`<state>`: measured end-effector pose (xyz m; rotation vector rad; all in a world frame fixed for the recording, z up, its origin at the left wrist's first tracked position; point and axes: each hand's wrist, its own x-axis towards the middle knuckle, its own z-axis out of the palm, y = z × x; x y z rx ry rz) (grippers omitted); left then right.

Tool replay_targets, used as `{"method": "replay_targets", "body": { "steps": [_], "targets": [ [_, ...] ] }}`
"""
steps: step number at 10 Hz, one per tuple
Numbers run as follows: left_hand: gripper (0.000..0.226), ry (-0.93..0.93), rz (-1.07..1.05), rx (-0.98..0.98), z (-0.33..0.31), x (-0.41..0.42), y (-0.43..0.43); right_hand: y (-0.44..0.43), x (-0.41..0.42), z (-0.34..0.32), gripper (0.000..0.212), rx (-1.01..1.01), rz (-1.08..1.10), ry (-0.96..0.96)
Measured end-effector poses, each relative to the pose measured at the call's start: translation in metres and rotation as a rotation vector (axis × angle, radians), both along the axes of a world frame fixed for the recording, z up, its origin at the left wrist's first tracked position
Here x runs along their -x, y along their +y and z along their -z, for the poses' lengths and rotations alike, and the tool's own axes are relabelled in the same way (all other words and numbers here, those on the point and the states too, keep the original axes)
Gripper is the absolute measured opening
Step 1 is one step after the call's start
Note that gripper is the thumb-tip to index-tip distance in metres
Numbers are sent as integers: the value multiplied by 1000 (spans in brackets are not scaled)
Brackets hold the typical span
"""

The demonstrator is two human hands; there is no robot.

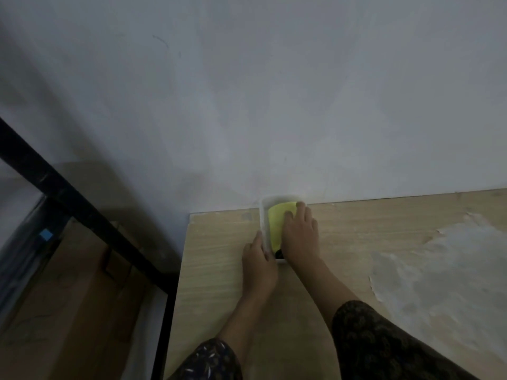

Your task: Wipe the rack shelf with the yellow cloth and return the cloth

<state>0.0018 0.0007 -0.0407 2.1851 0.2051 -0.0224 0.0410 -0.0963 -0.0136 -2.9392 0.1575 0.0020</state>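
Cloth [275, 223] in tray [263, 215] looks soft, light: pinch a fold; left hand [259, 263] grips tray wall; right hand [300, 234] rests on cloth, grip unclear.

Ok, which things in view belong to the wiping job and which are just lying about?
Job: yellow cloth; white container holding it; right hand resting on the cloth; left hand holding the container's side; black rack at left.
Lying about: wooden tabletop with a peeling patch; blue tape on the left.
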Motion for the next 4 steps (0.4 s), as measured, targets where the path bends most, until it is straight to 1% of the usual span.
{"method": "replay_targets", "body": {
  "steps": [1, 2, 3, 4],
  "targets": [
    [43, -7, 4, 0, -3, -1, 1, 2, 3, -5, 33, 62, -42, 94],
    [40, 15, 21, -15, -10, 2, 5, 1, 6, -13, 35, -16, -30, 118],
    [34, 11, 19, 7, -23, 6, 11, 1, 15, -23, 42, -82, -19, 54],
    [32, 24, -42, -1, -44, 10, 20, 3, 28, -34, 48, -237, 21, -14]
  ]
}}
